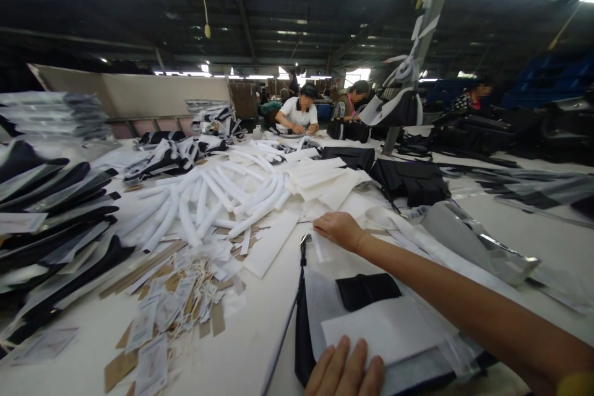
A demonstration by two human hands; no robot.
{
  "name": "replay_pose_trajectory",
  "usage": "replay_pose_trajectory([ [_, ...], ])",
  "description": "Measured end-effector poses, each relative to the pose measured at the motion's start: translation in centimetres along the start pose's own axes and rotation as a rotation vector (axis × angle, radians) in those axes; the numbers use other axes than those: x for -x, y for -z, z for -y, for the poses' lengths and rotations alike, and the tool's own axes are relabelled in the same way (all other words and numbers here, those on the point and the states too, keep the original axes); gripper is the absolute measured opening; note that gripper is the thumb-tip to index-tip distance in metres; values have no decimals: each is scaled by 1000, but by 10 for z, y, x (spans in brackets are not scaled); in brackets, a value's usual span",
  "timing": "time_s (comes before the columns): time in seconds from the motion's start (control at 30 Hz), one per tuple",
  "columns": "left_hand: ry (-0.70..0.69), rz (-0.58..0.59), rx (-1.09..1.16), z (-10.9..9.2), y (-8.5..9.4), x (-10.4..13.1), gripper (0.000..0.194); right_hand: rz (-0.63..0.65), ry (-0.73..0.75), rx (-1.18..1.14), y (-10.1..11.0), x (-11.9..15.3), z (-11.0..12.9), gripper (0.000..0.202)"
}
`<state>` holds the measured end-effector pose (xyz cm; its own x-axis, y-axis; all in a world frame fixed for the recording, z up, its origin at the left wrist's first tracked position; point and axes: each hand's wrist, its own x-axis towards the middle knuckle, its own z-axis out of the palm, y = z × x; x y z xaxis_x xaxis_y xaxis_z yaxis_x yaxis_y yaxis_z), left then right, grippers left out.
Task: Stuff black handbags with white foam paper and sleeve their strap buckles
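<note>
A black bag lies in front of me, mostly covered by thin white wrapping sheets. A black flap or strap piece shows between them. My left hand rests flat on the bag's near side, fingers spread on the sheet. Beyond the bag, my right hand is closed, fingers curled down at the edge of a pile of white sheets. What it pinches is hidden; a translucent piece shows just beneath it. Left of the bag runs a thin black strap with a metal clasp.
Hang tags with strings lie scattered at left, below white foam tubes. Wrapped black pieces are stacked far left. Black bags and grey plastic wrap lie right. Co-workers work across the table.
</note>
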<state>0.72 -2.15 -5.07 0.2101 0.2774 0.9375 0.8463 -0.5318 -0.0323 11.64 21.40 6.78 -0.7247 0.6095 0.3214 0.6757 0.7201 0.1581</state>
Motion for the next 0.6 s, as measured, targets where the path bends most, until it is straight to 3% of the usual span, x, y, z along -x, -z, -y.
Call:
replay_pose_trajectory([
  [0.07, -28, 38, -3, 2, 0, -1, 15, -65, 30, 17, 2, 3, 4, 25],
  [0.2, 108, -108, 58, -2, -2, -8, 29, -178, 136, 35, 21, 18, 22, 25],
  [0.27, 134, -122, 89, -4, -1, -13, 37, -214, 204, 32, 37, 31, 34, 24],
  [0.43, 71, -2, 93, 3, 19, -26, 40, -336, 309, -49, 74, 78, 71, 13],
  [0.6, -119, 236, 65, 20, 43, -39, 38, -240, 222, -226, 84, 125, 103, 20],
])
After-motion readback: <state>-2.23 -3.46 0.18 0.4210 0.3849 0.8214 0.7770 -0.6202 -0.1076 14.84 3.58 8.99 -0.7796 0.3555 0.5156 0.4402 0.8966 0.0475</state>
